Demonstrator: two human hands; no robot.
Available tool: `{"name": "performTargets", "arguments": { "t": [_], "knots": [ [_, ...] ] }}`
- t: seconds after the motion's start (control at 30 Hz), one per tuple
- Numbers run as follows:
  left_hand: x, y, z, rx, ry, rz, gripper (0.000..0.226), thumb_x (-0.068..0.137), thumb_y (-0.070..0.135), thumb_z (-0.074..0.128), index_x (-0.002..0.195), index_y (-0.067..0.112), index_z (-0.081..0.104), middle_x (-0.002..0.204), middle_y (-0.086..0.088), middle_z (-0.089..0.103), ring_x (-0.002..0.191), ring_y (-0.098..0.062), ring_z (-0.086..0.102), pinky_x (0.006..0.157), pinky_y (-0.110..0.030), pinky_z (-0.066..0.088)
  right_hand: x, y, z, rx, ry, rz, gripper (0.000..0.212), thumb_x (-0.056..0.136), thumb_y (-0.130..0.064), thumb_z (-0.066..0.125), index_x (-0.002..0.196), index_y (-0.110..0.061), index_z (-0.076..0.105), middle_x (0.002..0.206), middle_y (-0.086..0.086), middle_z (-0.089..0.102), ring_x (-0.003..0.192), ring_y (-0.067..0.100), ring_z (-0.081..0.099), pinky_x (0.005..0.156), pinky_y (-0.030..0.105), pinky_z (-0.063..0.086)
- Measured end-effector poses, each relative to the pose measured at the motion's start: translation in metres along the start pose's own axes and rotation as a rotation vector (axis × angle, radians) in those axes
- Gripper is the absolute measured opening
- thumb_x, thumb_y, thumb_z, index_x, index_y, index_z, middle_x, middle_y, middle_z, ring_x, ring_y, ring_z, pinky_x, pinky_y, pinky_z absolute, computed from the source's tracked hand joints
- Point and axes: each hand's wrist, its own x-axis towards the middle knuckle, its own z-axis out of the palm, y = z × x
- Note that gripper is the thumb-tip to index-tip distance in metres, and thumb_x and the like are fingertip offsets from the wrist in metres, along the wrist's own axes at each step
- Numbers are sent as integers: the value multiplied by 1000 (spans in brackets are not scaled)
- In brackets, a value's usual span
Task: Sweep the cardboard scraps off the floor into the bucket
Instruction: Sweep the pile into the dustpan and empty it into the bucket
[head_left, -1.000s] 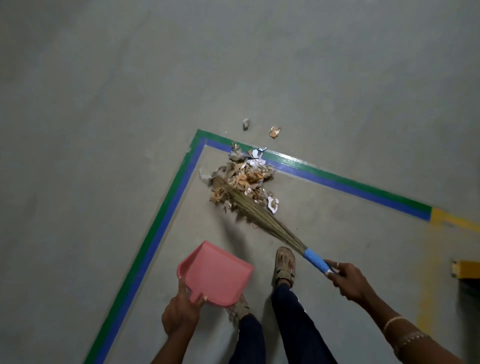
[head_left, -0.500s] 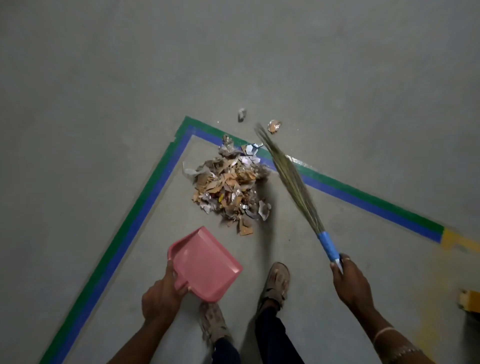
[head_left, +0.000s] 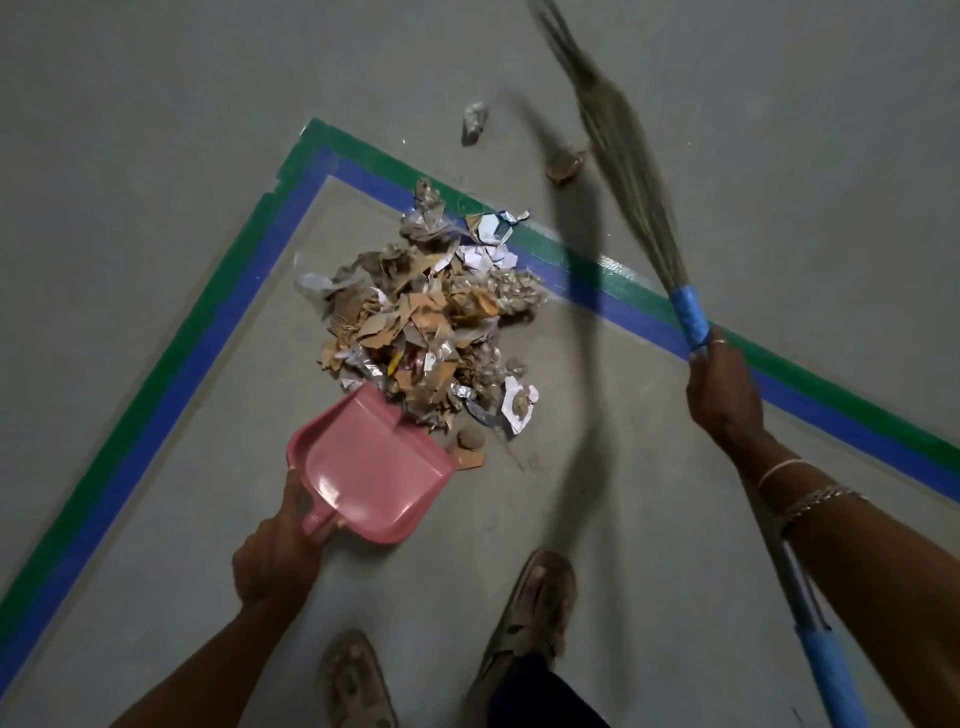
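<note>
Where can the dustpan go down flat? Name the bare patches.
Bare floor lies left of the pile and dustpan, up to the tape, and right of the pile toward the broom. Crowded: the dustpan's lip meets the pile; two strays lie beyond the tape.

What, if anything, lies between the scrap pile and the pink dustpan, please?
Nothing visible does: the pink dustpan, held by the left hand, has its lip at the near edge of the scrap pile. Two stray scraps lie beyond the tape corner. The bucket is not in view.
</note>
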Motion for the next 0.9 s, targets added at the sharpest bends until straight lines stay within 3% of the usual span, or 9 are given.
{"name": "performTargets", "arguments": {
  "t": [0.07,0.17,0.3,0.43,0.53,0.63,0.73,0.83,0.9],
  "knots": [
    [10,-2,7,23,-7,-3,101,77,82,44,158,36,4,91,-14,67,77,-34,66,63,-36,45,31,8,6,-2,-29,15,22,99,-19,44,120,-14,49,104,24,62,90,44,61,75,48,52],
    [19,-4,12,20,-14,-4,102,77,86,41,158,35,7,79,-7,59,64,-27,57,60,-34,43,48,17,10,-33,-109,44,17,94,-15,50,109,-12,58,100,24,67,89,42,64,73,42,50],
    [21,7,4,18,-17,6,99,79,78,50,158,31,14,82,-10,57,65,-25,48,62,-34,39,9,34,16,-26,-172,68,33,96,-16,56,130,-12,59,114,24,66,104,43,63,80,43,49],
    [24,13,-5,29,-28,-4,97,81,74,54,159,32,13,97,-19,66,83,-38,65,69,-40,46,-64,66,17,65,-330,82,44,95,-19,64,139,-12,57,121,18,65,109,37,62,86,36,46],
    [27,16,-9,14,26,5,94,82,79,48,158,32,16,100,-22,68,89,-41,67,75,-43,49,-133,82,5,237,-325,16,48,90,-10,72,137,-13,60,117,4,69,109,25,66,87,25,46],
    [32,19,-12,12,34,35,99,76,83,39,157,35,11,96,-19,69,83,-38,68,70,-41,51,-190,93,-9,374,-313,31,46,91,-7,71,135,-18,63,115,-6,71,108,13,67,90,19,48],
    [38,15,-10,34,71,61,101,76,86,34,158,32,12,92,-17,69,79,-36,67,68,-41,52,-216,102,-16,422,-280,71,46,92,-7,67,136,-18,62,123,-5,70,117,14,65,98,26,49],
    [46,9,-7,70,89,66,107,72,88,24,158,23,20,91,-18,69,77,-36,67,67,-40,51,-208,100,-16,357,-225,47,49,93,-7,66,141,-16,57,127,0,67,118,13,61,96,16,45],
    [53,7,-2,83,120,95,107,73,88,24,157,23,25,87,-18,69,73,-36,67,64,-39,50,-188,95,-10,287,-221,34,53,95,-12,65,146,-20,52,130,0,64,118,16,59,94,26,46]
  ]
}}
